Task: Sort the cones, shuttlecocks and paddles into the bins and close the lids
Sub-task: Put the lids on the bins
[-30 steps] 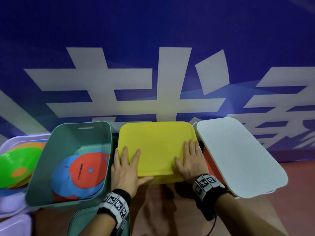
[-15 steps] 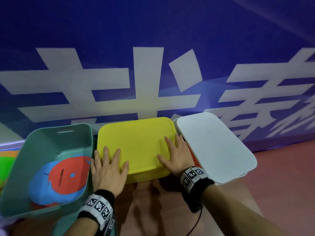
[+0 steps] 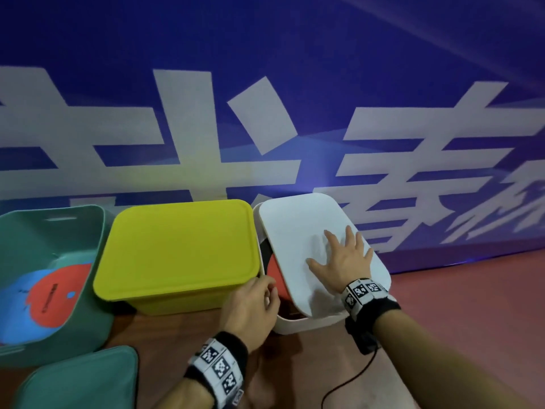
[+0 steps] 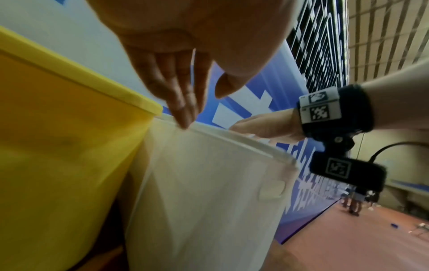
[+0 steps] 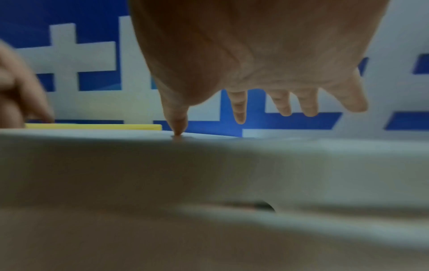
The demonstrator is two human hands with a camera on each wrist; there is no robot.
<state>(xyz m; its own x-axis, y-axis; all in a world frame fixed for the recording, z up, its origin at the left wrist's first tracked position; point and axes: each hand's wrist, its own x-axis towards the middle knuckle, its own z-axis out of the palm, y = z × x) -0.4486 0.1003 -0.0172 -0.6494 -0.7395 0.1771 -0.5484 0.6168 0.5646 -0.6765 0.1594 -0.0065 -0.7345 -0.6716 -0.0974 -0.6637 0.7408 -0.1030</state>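
Note:
The yellow bin (image 3: 177,302) stands in the middle with its yellow lid (image 3: 182,246) seated flat. To its right the white bin (image 3: 306,323) carries a white lid (image 3: 295,225) lying askew. A red paddle (image 3: 277,278) shows in the gap at the lid's left edge. My right hand (image 3: 339,255) lies flat on the white lid with fingers spread. My left hand (image 3: 267,286) touches the white bin's near left corner; in the left wrist view its fingertips (image 4: 185,121) rest on the rim of the white bin (image 4: 197,183), the thumb apart.
An open green bin (image 3: 97,261) at the left holds red and blue flat round pieces (image 3: 50,299). Its green lid (image 3: 79,379) lies in front, at the lower left. A blue banner wall (image 3: 295,84) rises right behind the bins. Red floor (image 3: 472,305) spreads to the right.
Both hands have left the yellow lid and moved right. The right hand now lies on the white lid and the left hand is at the white bin's corner.

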